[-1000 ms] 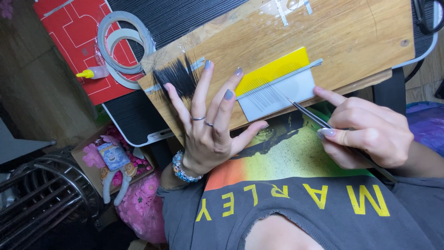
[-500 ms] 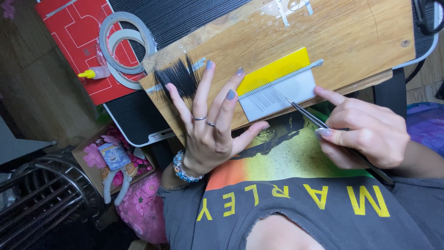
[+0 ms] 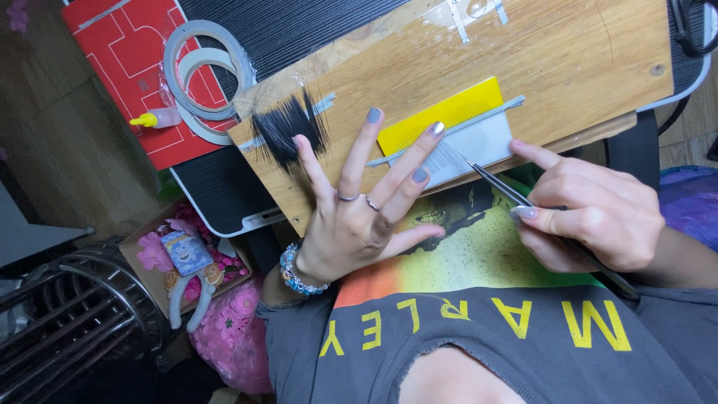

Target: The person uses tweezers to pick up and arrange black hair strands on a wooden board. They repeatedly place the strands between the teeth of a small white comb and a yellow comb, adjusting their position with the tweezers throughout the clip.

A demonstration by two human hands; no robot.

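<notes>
Tweezers (image 3: pixel 499 185) in right hand (image 3: pixel 591 217), wooden board (image 3: pixel 553 60), left hand (image 3: pixel 351 217) spread

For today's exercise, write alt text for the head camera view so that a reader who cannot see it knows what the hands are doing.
A person's right hand holds thin metal tweezers with the tips at fine pale fibres on a white strip beside a yellow card, while the left hand rests with fingers spread on the wooden board. A tuft of black fibres lies on the board, with rings of tape beyond it.
</notes>
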